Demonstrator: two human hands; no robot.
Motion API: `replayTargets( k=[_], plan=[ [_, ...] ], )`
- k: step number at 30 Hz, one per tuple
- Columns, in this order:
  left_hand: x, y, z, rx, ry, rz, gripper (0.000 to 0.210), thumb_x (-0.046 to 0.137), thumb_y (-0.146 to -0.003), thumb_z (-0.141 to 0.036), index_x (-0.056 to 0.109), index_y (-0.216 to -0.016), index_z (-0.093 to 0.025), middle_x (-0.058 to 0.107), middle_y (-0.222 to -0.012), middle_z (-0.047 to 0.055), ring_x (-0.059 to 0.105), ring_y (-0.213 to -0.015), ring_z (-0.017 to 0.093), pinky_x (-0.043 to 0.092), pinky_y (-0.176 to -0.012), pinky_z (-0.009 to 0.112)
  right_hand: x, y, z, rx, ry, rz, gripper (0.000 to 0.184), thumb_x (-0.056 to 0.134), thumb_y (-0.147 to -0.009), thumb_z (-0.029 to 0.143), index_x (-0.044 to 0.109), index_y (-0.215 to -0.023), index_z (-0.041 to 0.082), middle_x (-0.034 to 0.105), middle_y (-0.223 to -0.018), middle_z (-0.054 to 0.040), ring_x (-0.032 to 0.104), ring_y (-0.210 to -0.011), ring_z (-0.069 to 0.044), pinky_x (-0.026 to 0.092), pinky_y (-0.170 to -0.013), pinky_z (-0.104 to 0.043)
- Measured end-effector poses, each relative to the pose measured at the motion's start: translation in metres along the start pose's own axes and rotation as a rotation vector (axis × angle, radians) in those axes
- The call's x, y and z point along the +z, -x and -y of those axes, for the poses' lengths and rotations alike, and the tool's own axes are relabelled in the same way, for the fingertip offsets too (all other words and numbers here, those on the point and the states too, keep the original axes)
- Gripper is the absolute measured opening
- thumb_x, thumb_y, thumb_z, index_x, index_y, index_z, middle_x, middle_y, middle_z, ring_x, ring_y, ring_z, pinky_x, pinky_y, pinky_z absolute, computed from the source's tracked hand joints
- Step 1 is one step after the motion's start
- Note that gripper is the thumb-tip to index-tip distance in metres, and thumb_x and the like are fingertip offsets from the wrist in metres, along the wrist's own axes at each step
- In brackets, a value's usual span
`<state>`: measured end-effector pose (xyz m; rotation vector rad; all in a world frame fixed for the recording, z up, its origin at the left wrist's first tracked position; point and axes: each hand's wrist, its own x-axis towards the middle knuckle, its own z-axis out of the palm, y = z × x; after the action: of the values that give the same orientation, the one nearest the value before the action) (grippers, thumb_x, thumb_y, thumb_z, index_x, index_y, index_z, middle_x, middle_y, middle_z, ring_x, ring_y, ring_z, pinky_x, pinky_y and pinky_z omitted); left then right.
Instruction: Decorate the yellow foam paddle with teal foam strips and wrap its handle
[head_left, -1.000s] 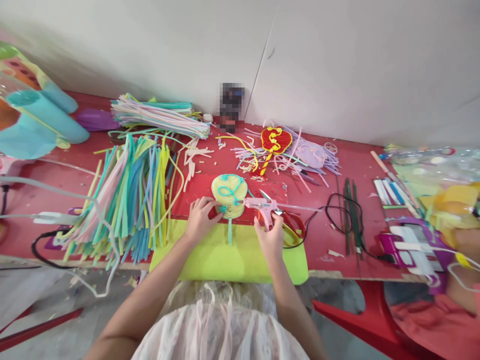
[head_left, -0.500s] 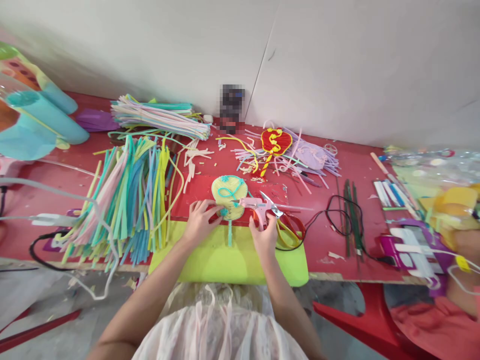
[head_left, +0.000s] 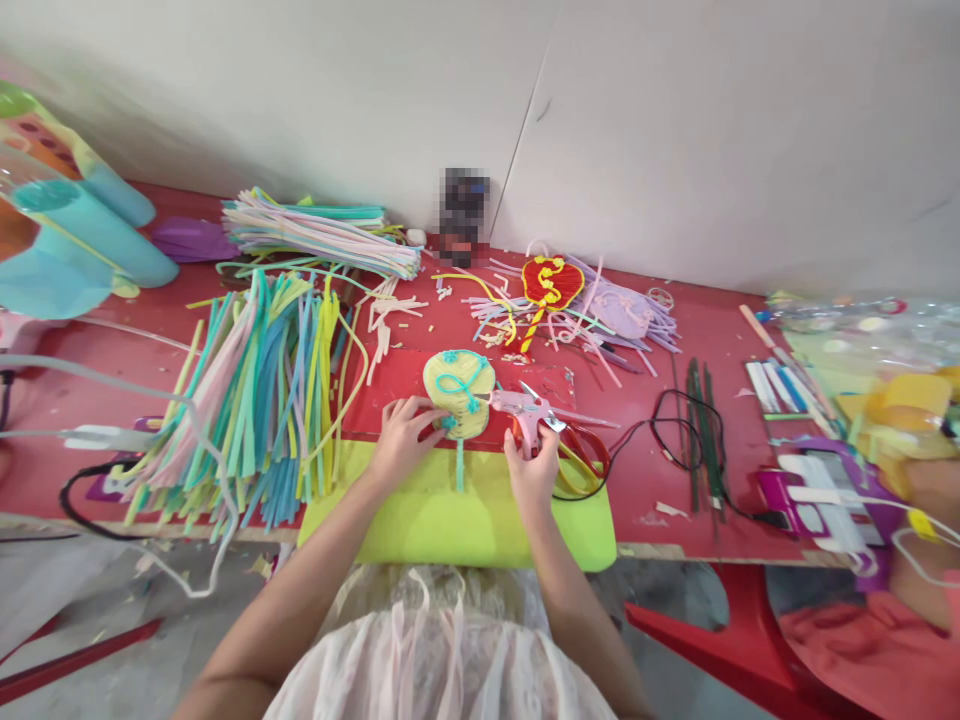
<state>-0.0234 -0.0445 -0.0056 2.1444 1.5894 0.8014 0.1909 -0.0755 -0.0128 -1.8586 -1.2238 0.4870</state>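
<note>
Left hand (head_left: pixel 403 440) at the lower left rim of a yellow fan (head_left: pixel 459 393), fingertips touching a teal flower there; cannot tell whether they pinch it or only press. Right hand (head_left: pixel 532 478) wrapped around the grip of a pink glue gun (head_left: pixel 521 407), nozzle aimed left at the fan's right edge, clear stick jutting from the rear. Fan lies flat before the person, head on the red tabletop (head_left: pixel 652 520), teal handle reaching over a lime board (head_left: pixel 457 545). Teal loop on the fan is letter-like, but I read no word in it. Scissors (head_left: pixel 555 424) just behind the gun, blades apart. Further back, a red fan (head_left: pixel 551 290) trimmed in yellow, its curl like an S, beside a lilac fan (head_left: pixel 619 308). Dark item (head_left: pixel 463 215) against the wall is pixelated, any print illegible. Loose pastel stems (head_left: pixel 262 400) heaped to the left; dark green sticks (head_left: pixel 696 430) to the right, near a black cord. Purple case (head_left: pixel 832 490) at far right: markings too small to read.
</note>
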Motion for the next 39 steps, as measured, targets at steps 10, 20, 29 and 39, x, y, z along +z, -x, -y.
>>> replayTargets(
  k=[10, 20, 29, 39],
  plan=[
    [-0.0031, 0.0052, 0.0034, 0.036, -0.064, -0.020, 0.033, 0.056, -0.083, -0.031, 0.059, -0.115, -0.033, 0.057, -0.109, 0.005, 0.051, -0.099, 0.022, 0.032, -0.092, 0.042, -0.0001, -0.0009, 0.0002, -0.010, -0.006, 0.006, 0.046, 0.060, -0.072, 0.049, 0.048, -0.102, 0.016, 0.055, -0.079, -0.0035, 0.051, -0.065, -0.015, 0.045, -0.062, -0.027],
    [0.0009, 0.0013, -0.0010, 0.021, -0.031, -0.003, 0.021, 0.056, -0.083, -0.031, 0.065, -0.102, -0.030, 0.058, -0.107, 0.004, 0.050, -0.101, 0.021, 0.032, -0.093, 0.041, -0.0008, -0.0004, 0.0029, -0.015, 0.001, -0.004, 0.044, 0.060, -0.072, 0.047, 0.049, -0.101, 0.017, 0.054, -0.079, -0.0025, 0.051, -0.065, -0.015, 0.044, -0.063, -0.027],
    [0.0021, 0.0043, 0.0036, 0.014, -0.008, 0.007, 0.026, 0.054, -0.084, -0.027, 0.062, -0.109, -0.032, 0.058, -0.107, 0.004, 0.050, -0.101, 0.021, 0.031, -0.093, 0.041, 0.0004, -0.0006, 0.0001, -0.025, 0.014, 0.002, 0.044, 0.059, -0.073, 0.048, 0.049, -0.102, 0.017, 0.055, -0.082, -0.0039, 0.052, -0.067, -0.015, 0.044, -0.063, -0.027],
    [0.0009, 0.0032, 0.0060, 0.017, 0.022, 0.009, 0.027, 0.056, -0.083, -0.029, 0.062, -0.109, -0.031, 0.058, -0.108, 0.004, 0.049, -0.101, 0.020, 0.030, -0.094, 0.039, 0.0021, -0.0004, -0.0033, -0.041, -0.001, -0.019, 0.043, 0.061, -0.073, 0.046, 0.049, -0.102, 0.017, 0.056, -0.083, -0.0040, 0.053, -0.068, -0.015, 0.044, -0.064, -0.027]
  ],
)
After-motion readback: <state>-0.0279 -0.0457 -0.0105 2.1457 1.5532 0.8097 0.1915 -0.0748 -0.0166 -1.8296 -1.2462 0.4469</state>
